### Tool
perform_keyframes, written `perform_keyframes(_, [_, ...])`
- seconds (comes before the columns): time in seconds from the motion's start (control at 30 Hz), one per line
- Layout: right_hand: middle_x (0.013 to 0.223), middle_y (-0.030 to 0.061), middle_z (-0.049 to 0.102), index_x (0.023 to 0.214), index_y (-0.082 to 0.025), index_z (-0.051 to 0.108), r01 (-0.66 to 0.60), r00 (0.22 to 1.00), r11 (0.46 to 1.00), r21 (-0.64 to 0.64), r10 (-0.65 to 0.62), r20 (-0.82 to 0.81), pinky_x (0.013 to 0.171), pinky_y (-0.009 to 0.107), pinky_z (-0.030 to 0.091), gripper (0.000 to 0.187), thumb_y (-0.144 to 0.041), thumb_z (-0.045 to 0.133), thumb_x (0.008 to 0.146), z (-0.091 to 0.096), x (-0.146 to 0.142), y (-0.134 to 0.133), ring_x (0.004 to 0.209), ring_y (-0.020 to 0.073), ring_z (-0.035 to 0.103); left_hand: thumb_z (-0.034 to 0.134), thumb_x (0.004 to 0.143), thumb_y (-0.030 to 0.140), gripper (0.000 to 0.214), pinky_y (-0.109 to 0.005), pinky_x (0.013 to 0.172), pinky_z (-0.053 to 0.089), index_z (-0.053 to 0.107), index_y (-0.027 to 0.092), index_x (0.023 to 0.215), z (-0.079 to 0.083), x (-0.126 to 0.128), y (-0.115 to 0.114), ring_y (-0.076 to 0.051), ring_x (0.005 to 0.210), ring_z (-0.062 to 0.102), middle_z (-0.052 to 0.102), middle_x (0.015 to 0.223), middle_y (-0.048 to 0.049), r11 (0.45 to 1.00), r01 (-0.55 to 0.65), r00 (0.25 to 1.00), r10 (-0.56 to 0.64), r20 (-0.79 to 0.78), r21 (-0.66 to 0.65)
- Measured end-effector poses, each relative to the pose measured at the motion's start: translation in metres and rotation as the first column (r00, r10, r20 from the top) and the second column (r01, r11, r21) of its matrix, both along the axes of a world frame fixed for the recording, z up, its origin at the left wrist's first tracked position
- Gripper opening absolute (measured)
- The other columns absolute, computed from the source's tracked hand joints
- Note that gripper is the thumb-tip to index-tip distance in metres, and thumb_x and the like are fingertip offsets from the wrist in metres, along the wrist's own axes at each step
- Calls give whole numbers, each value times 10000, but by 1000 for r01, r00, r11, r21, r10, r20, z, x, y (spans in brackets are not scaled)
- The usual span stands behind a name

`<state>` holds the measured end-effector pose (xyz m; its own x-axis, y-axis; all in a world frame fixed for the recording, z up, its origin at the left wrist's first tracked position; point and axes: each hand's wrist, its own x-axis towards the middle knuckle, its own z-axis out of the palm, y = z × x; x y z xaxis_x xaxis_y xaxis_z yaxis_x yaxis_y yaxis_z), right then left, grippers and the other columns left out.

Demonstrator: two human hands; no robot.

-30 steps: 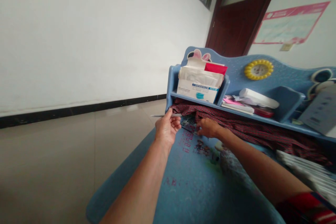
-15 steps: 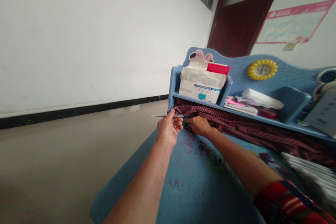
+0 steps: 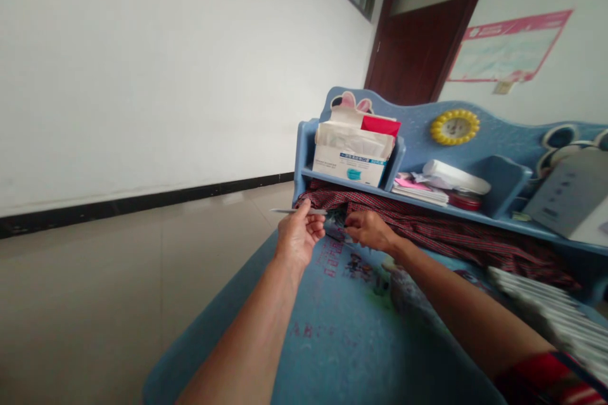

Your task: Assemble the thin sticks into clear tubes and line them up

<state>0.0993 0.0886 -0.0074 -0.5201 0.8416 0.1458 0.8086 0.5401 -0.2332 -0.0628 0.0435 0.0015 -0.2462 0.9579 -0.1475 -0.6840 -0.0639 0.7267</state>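
A slim pale rod with a narrow tip (image 3: pixel 281 210) lies across the fingers of my left hand (image 3: pixel 298 237), pinched under the thumb and pointing left. I cannot make out its exact kind. To its right, my right hand (image 3: pixel 370 231) has its fingers curled together, with a small dark bit showing at the fingertips. Both hands are over the far left part of the blue desk (image 3: pixel 332 354). Behind them, bunched red-and-black checked cloth (image 3: pixel 418 228) lies under the shelf, with a dark patch between the hands.
On the blue shelf (image 3: pixel 403 195) stand a face-mask box (image 3: pixel 349 161), stacked papers (image 3: pixel 418 191), a white roll (image 3: pixel 456 177) and a pale box (image 3: pixel 572 193). A yellow flower-shaped clock (image 3: pixel 455 127) is on its back panel. Ridged whitish material (image 3: pixel 546 310) lies at the right.
My right hand has drawn away to the right from my left hand, widening the gap between them. The left hand keeps the rod. The whole view has shifted slightly.
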Motion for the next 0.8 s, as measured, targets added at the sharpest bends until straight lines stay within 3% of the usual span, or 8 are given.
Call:
perform_keyframes(0.07, [610, 5, 601, 853, -130, 541, -5, 971, 990, -142, -29, -237, 455, 181, 417, 168, -235, 419, 804, -1, 19, -18, 471, 86, 536, 600, 740, 271, 229, -182, 348, 396, 555, 113, 581, -1, 4, -1, -75, 337, 478, 581, 456, -37, 998, 65, 998, -65, -13, 7])
perform_keyframes(0.13, [535, -29, 553, 783, -140, 506, -62, 863, 952, -298, -99, -496, 392, 171, 385, 122, -257, 476, 766, -2, 35, -38, 393, 69, 477, 596, 745, 264, 240, -184, 343, 398, 553, 112, 563, -1, 11, -4, -76, 338, 479, 581, 458, -41, 988, 155, 987, -155, -28, 3])
perform_keyframes(0.23, [491, -50, 531, 733, -153, 482, -140, 718, 904, -405, -189, -670, 365, 163, 357, 147, -285, 545, 716, -4, 51, -72, 355, 58, 445, 602, 741, 264, 250, -192, 345, 408, 558, 101, 556, -3, 29, -10, -77, 335, 482, 589, 477, -51, 948, 316, 946, -318, -61, -35])
perform_keyframes(0.37, [468, -57, 523, 719, -157, 479, -162, 590, 886, -435, -266, -762, 356, 167, 359, 199, -321, 585, 683, -7, 63, -106, 346, 59, 443, 601, 743, 277, 243, -199, 352, 416, 584, 89, 590, -7, 57, -23, -78, 331, 483, 598, 501, -59, 857, 509, 846, -515, -138, -78])
perform_keyframes(0.47, [469, -59, 519, 717, -156, 480, -126, 538, 899, -420, -294, -790, 356, 171, 371, 213, -328, 599, 672, -11, 71, -120, 352, 60, 446, 595, 746, 272, 242, -202, 340, 411, 585, 91, 587, -9, 72, -32, -85, 323, 483, 599, 502, -65, 810, 579, 787, -585, -195, -90])
perform_keyframes(0.8, [461, -59, 520, 707, -161, 477, -83, 563, 879, -470, -348, -750, 352, 167, 369, 199, -327, 586, 693, -20, 86, -126, 344, 56, 442, 598, 741, 275, 224, -210, 340, 419, 585, 103, 598, -17, 85, -38, -96, 315, 489, 600, 499, -67, 760, 640, 710, -640, -295, -109])
